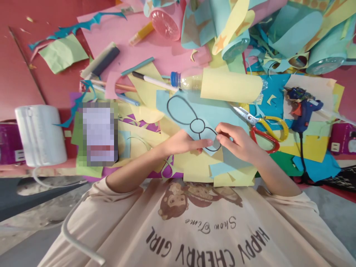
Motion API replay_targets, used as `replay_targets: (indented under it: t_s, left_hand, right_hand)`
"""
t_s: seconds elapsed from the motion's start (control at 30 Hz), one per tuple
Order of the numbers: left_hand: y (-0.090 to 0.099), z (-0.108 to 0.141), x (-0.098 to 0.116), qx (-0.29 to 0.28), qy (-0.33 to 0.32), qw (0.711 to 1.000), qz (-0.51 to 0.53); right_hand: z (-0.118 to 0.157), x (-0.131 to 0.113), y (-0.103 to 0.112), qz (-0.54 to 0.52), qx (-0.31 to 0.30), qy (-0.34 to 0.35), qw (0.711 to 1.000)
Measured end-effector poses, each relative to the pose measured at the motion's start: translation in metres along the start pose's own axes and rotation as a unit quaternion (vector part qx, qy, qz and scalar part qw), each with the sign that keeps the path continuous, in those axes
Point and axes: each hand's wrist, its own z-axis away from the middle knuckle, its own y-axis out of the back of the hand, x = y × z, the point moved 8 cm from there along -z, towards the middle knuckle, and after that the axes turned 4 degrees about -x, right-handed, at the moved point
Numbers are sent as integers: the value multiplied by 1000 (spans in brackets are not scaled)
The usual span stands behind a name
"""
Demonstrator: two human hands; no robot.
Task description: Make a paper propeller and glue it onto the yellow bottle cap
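Note:
A light blue sheet of paper [178, 111] bears a bow shape drawn in thick black line, with two loops and a round middle. My left hand [185, 144] grips its near edge, the thumb on top by the smaller loop and the other fingers mostly hidden below. With bent fingers, my right hand [235, 142] pinches the sheet at the right end of that loop. Scissors [254, 120] with one yellow and one red handle lie partly spread just right of my right hand. Beyond the sheet lies a clear bottle [190, 81] with a blue cap, wrapped in pale yellow paper.
A glue gun [304, 115] with a cord lies at the right. A phone [100, 133] and a white box-shaped device [41, 135] are at the left. A black-and-white marker [154, 81] rests behind the sheet. Paper-covered bottles [167, 22] and coloured scraps crowd the far side.

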Motion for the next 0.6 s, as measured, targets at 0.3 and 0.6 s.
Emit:
replay_targets:
  t_s: [0.3, 0.6]
  left_hand:
    - [29, 4, -3, 194, -14, 979, 53]
    - [37, 6, -7, 254, -62, 957, 126]
  right_hand:
    - [64, 30, 64, 383, 127, -151, 903]
    - [88, 73, 71, 479, 60, -235, 844]
